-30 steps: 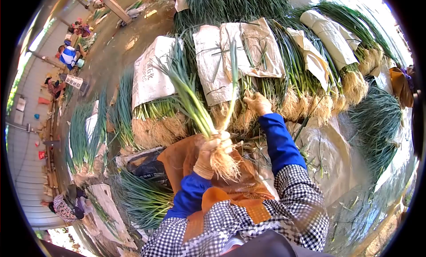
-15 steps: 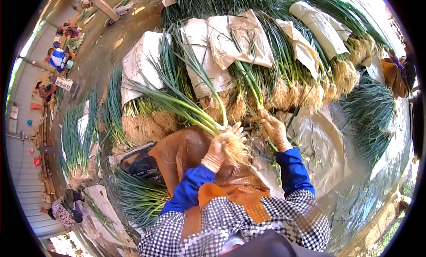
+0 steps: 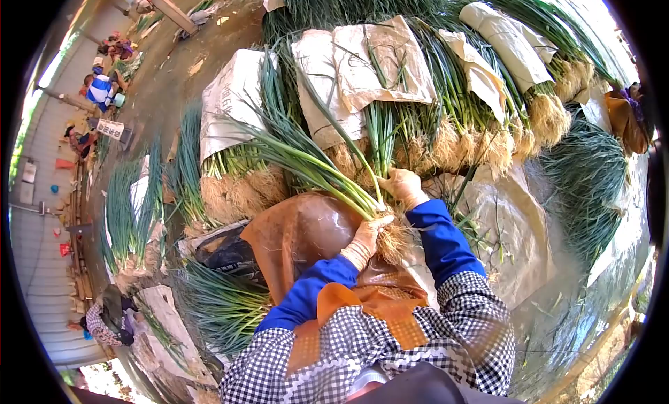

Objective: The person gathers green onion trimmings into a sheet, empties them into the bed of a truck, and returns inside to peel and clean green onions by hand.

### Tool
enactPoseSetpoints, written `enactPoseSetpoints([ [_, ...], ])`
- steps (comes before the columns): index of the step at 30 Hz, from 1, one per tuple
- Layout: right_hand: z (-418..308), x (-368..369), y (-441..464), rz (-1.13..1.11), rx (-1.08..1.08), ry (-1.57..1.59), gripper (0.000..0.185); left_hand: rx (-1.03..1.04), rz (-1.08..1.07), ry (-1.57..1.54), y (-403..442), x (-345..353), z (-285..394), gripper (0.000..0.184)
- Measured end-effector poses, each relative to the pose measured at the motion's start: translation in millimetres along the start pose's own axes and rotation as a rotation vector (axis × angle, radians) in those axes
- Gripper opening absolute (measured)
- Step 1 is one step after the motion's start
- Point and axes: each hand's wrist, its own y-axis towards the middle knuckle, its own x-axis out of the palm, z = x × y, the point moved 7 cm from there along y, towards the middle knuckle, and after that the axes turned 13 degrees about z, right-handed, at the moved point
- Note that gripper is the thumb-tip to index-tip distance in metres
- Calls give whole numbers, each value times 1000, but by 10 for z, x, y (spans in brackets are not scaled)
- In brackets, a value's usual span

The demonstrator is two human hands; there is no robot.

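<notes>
In the middle of the head view my left hand (image 3: 365, 241) is closed round the root end of a small bunch of green onions (image 3: 338, 181), whose leaves point up and left. Pale stringy roots hang below its fingers. Just right of it, my right hand (image 3: 404, 187) is closed on the lower stems of some green onions (image 3: 381, 140), beside the bunch. An orange-brown apron (image 3: 300, 226) covers my lap beneath the left hand. In front lie rows of onion bundles with tan roots (image 3: 240, 195), partly covered by pale sacks (image 3: 382, 62).
A loose onion pile (image 3: 226, 308) lies at lower left, another (image 3: 589, 184) at right. A pale sheet (image 3: 512, 244) covers the ground at right. Several people sit at far left, one a person in a blue and white top (image 3: 102, 89); a brown apron (image 3: 625, 120) shows at far right.
My right hand reached to the bundles, pulled back with onions, and is now closer to my left hand. The bunch in my left hand has tilted further left and its roots moved right.
</notes>
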Motion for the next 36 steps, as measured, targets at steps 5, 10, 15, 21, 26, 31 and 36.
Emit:
enactPoseSetpoints([
  [5,9,-98,-293,214,70,-27,38,-24,53,16,5,-56,-8,20],
  [10,445,357,-453,-28,547,1301,33,-146,-4,-92,28,-22,-57,20],
  [15,395,347,-157,36,598,1156,32,-128,-37,-129,5,30,-13,21],
  [21,355,288,-579,339,46,602,21,-190,10,-276,23,-31,-3,22],
  [26,967,109,-1045,-109,-298,-219,19,-116,-64,-316,-31,17,153,37],
  [31,547,110,-489,-158,451,1163,29,-178,-135,-291,-93,110,109,45],
  [36,102,662,-86,-153,437,1664,29,-138,-91,-270,-86,63,152,39],
])
